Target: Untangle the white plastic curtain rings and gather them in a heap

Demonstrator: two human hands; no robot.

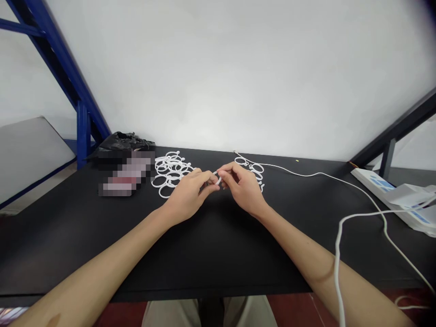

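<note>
Over the middle of the black table, my left hand (pixel 190 193) and my right hand (pixel 244 188) meet fingertip to fingertip. Both pinch one white ring (pixel 218 180), mostly covered by the fingers. Just left of my left hand lies a loose heap of white rings (pixel 165 179), each thin and round, some with a small knob. A smaller group of similar white rings (pixel 258 168) lies behind and right of my right hand, which partly hides it.
A white cable (pixel 316 174) runs across the table's right side, and another strand passes over my right forearm. A white and blue power strip-like object (pixel 381 184) lies at right. A black plastic bag (pixel 126 141) and a blurred-out item (pixel 127 177) are at left. A white wall (pixel 238 81) stands behind.
</note>
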